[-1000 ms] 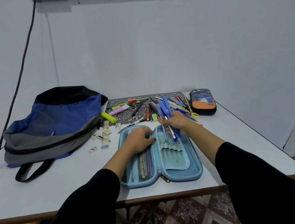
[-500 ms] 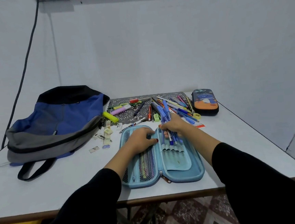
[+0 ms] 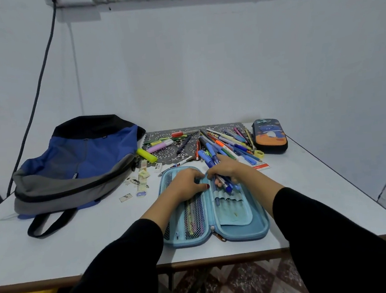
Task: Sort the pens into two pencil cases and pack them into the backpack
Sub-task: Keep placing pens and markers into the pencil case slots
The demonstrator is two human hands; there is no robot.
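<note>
Dark patterned mat [image 3: 164, 152], small erasers [image 3: 143, 174] (scattered), black cable [image 3: 39, 82] along the white wall [image 3: 226, 61].

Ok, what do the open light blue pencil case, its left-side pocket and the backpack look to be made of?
Light blue pencil case: seemingly a moulded semi-rigid shell with matte fabric skin; it holds its rounded shape lying open.
Left-side pocket: mesh netting; pens show through it.
Backpack: soft woven fabric, probably nylon or polyester; it sags and creases, with a slight sheen.
</note>
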